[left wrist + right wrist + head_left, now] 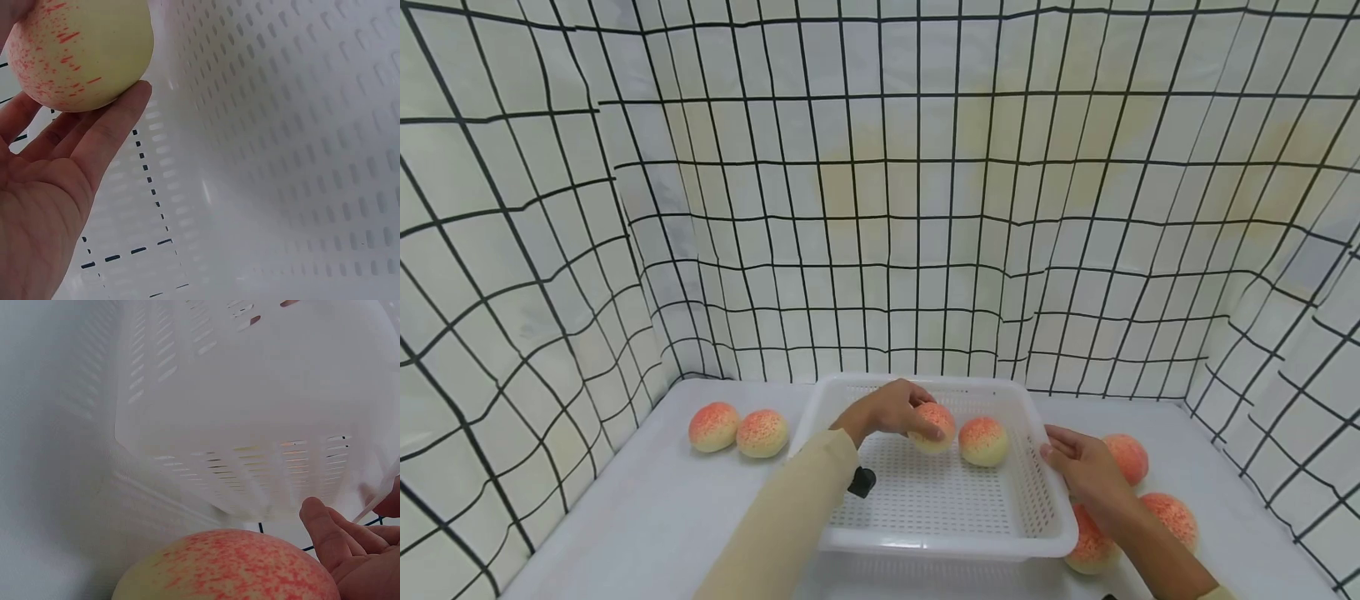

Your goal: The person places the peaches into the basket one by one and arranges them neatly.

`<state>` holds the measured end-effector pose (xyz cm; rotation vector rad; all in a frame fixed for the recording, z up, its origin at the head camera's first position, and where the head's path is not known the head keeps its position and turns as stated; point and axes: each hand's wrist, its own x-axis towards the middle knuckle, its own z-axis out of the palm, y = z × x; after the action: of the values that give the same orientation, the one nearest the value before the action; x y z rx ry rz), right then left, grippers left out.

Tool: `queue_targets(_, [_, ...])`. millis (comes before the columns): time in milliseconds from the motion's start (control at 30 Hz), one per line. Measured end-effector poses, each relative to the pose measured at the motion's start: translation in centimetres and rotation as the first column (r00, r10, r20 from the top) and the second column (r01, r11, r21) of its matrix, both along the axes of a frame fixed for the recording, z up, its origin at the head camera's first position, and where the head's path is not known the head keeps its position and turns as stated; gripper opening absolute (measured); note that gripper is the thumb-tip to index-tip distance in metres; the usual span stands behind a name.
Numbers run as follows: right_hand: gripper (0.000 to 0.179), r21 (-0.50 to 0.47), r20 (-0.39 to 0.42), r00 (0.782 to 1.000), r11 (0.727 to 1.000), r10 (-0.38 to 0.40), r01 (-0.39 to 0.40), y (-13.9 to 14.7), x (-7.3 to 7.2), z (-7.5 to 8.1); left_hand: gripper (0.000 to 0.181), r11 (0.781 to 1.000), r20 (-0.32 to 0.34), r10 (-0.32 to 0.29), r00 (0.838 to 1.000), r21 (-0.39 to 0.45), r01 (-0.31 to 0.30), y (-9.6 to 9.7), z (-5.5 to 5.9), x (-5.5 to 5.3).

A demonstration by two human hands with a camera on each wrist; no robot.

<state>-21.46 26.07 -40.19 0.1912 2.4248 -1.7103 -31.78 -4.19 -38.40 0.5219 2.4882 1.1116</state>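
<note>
Cradling a red-and-cream peach (934, 429) over there is the left hand (891, 408), fingers and thumb curled round it, within the walls of the white basket (940, 543). Whether the fruit touches the basket's floor, I cannot tell from here. Just to its right, a second peach (983, 442) sits in the basket, untouched.

And the right hand (1090, 471)? It's pinching the basket's right rim, thumb to one side, fingers round the outside. Good bracing, I'd say: a firm grip there should stop the basket sliding while the other hand works.

The hold on the fruit looks sensible too; a light, even grip would be best, with care not to knock its neighbour.

Outside, two peaches (714, 427) lie on the table (647, 525) to the left, and three peaches (1170, 518) lie near the right forearm, so that elbow wants watching: one careless swing could roll them.
</note>
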Motion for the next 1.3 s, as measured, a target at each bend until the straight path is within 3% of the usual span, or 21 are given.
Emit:
queue_targets(467, [0.061,0.001,0.002,1.000,1.000,0.001,-0.001,0.0,0.0,0.1,0.052,0.995,-0.067,-0.003,0.998,-0.101,-0.003,0.6,-0.8,0.1])
queue_targets(833, [0.060,-0.010,-0.012,1.000,1.000,0.015,-0.015,0.0,0.2,0.2,0.045,0.989,-0.101,-0.012,0.995,-0.147,-0.003,1.1,-0.6,0.7])
queue_targets(1300, [0.060,0.002,-0.007,1.000,1.000,0.012,-0.012,0.0,0.3,0.2,0.062,0.969,-0.114,0.064,0.991,-0.233,-0.089,1.6,-0.2,1.4])
